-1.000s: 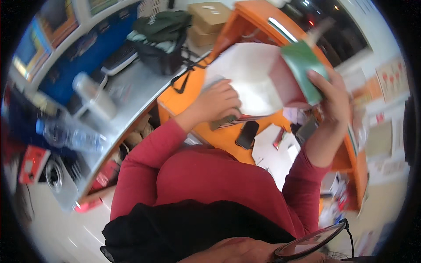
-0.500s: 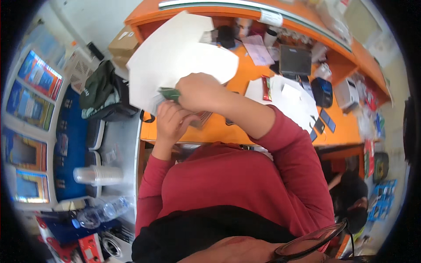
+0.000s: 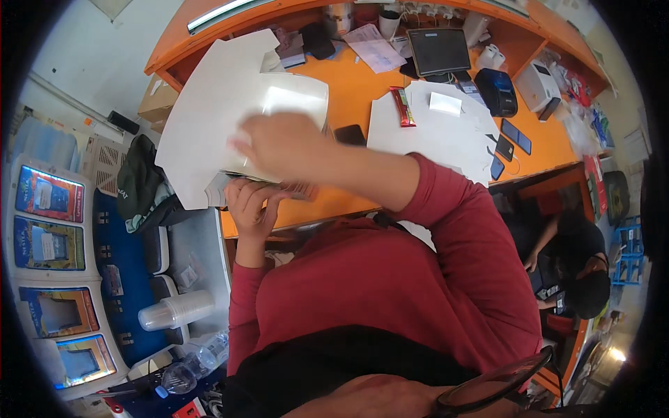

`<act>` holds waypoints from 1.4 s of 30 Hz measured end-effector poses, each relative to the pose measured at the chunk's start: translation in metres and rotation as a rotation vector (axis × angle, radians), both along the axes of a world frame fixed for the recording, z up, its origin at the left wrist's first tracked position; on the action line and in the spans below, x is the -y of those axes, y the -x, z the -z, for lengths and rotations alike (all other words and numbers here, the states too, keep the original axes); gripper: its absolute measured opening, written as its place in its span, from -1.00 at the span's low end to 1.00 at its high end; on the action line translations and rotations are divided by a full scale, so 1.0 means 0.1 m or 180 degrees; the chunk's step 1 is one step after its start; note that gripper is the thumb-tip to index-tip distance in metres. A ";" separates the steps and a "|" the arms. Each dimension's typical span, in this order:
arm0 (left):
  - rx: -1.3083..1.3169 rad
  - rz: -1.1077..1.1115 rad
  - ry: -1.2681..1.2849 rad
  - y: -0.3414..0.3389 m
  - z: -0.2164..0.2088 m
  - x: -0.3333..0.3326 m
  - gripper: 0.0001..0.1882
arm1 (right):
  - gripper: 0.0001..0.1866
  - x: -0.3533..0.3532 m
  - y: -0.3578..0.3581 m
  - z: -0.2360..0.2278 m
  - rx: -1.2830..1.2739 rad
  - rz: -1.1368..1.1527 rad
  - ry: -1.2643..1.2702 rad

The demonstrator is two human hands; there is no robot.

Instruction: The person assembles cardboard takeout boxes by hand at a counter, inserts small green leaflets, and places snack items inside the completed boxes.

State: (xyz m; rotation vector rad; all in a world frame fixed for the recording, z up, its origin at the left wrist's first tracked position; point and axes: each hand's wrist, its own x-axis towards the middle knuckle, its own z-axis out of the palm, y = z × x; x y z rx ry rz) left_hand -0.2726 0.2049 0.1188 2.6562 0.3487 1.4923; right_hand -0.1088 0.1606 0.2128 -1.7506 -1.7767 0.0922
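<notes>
A large white cardboard sheet (image 3: 202,111), with cut and folded edges, stands up over the left part of the orange desk. My left hand (image 3: 251,209) has its fingers curled round the sheet's near lower edge, where a folded part with darker print shows. Over the sheet's middle is my right hand (image 3: 282,143), smeared by motion. Its fingers look bent inward, and I cannot make out whether anything is between them. A glossy white flap (image 3: 300,94) of the cardboard lies just beyond it.
On the orange desk (image 3: 341,184) lie a dark phone (image 3: 350,135), another white cardboard sheet (image 3: 390,153) with a red packet (image 3: 403,106) on it, and more phones (image 3: 516,136). A laptop (image 3: 439,52) stands behind. Stacked plastic cups (image 3: 178,310) are left. Someone in black (image 3: 585,244) sits at right.
My right hand has moved left and away from my left hand, across the cardboard. The green piece between my hands no longer shows. The view has shifted, and the person at right shows more.
</notes>
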 end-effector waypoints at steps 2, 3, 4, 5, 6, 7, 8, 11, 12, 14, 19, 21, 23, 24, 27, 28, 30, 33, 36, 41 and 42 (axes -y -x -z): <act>-0.0120 0.0014 0.0042 0.00 -0.06 0.04 -0.74 | -0.50 -0.18 -0.27 0.03 0.0876 0.0554 -0.1376; -0.0114 0.0068 0.0047 -0.04 -0.08 0.05 -0.74 | -0.52 -0.31 -0.46 0.19 0.1158 0.0634 -0.1347; -0.0114 0.0146 0.0053 -0.10 -0.10 0.06 -0.74 | -0.53 -0.44 -0.67 0.46 0.1438 0.0734 -0.1303; -0.0103 0.0173 0.0060 -0.12 -0.11 0.05 -0.74 | -0.55 -0.45 -0.72 0.47 0.1718 0.0781 -0.1263; -0.0144 0.0140 0.0093 -0.12 -0.09 0.04 -0.76 | -0.56 -0.45 -0.80 0.47 0.1034 0.0554 -0.0761; -0.0171 0.0060 0.0119 -0.08 -0.07 0.02 -0.77 | -0.57 -0.38 -0.83 0.18 0.0354 0.0280 -0.0280; -0.0209 -0.0009 0.0169 -0.05 -0.03 0.03 -0.78 | -0.58 -0.30 -0.88 0.07 -0.0335 0.0016 0.0228; 0.0289 -0.0335 -0.0105 -0.11 0.00 0.12 -0.75 | -0.62 -0.15 -1.55 0.41 -0.0915 0.0502 -0.1303; 0.0324 -0.0357 -0.0134 -0.12 0.02 0.14 -0.74 | -0.63 -0.01 -1.82 0.59 -0.0927 0.0871 -0.1187; 0.0033 -0.0160 -0.0085 -0.04 0.07 0.06 -0.71 | -0.61 0.29 -2.29 1.06 -0.1032 0.1716 -0.0430; -0.0516 -0.0350 -0.0396 0.02 -0.07 0.18 -0.67 | -0.49 0.71 -2.63 2.24 -0.0568 0.3295 0.0756; -0.0118 -0.0298 -0.0586 -0.06 -0.27 0.34 -0.61 | -0.45 0.72 -2.68 2.41 -0.0512 0.3306 0.1059; 0.0014 -0.0152 -0.0855 -0.19 -0.50 0.50 -0.59 | -0.40 0.72 -2.80 2.60 -0.0543 0.2990 0.1399; -0.0066 0.0105 -0.0620 -0.28 -0.54 0.57 -0.61 | -0.36 0.71 -2.91 2.67 -0.1018 0.2851 0.1466; -0.0214 0.0907 0.0100 -0.70 -0.59 0.73 -0.65 | -0.25 0.67 -3.25 2.70 -0.2632 0.2181 0.1259; -0.0370 0.0953 0.0335 -0.87 -0.53 0.80 -0.64 | -0.22 0.63 -3.21 2.66 -0.3301 0.1727 0.1009; -0.0651 0.1061 0.0842 -1.19 -0.40 0.92 -0.61 | -0.19 0.65 -2.99 2.39 -0.4158 0.1422 0.0924; -0.1388 0.1078 0.1395 -1.56 -0.30 1.10 -0.59 | -0.18 1.07 -2.72 2.53 -0.2567 0.0669 0.1013; -0.1616 0.1028 0.1693 -1.71 -0.15 1.24 -0.63 | -0.15 1.80 -2.72 2.34 -0.0810 -0.0047 0.1936; -0.1898 0.0631 0.2282 -2.02 0.22 1.34 -0.68 | -0.16 2.60 -3.11 2.23 -0.0169 0.0221 0.2363; -0.1981 0.0528 0.2342 -2.09 0.37 1.31 -0.70 | -0.16 2.66 -3.18 2.27 -0.0274 0.0195 0.2390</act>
